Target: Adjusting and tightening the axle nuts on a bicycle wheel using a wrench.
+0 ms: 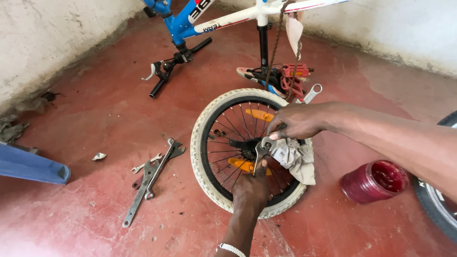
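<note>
A small bicycle wheel point(202, 143) with a white tyre, black spokes and orange reflectors lies flat on the red floor. My left hand point(251, 190) rests on the wheel's near side and grips the lower end of a metal spanner point(261, 153) set at the hub. My right hand point(297, 121) reaches in from the right and pinches the spanner's head, with a grey rag point(297, 159) bunched under it over the spokes.
Several spanners point(152, 173) lie on the floor left of the wheel. An upturned blue and white bicycle frame point(223, 19) stands behind, with red pedal point(295, 76) and hanging chain. A red tub of grease point(376, 181) sits right; another tyre point(438, 209) beyond it.
</note>
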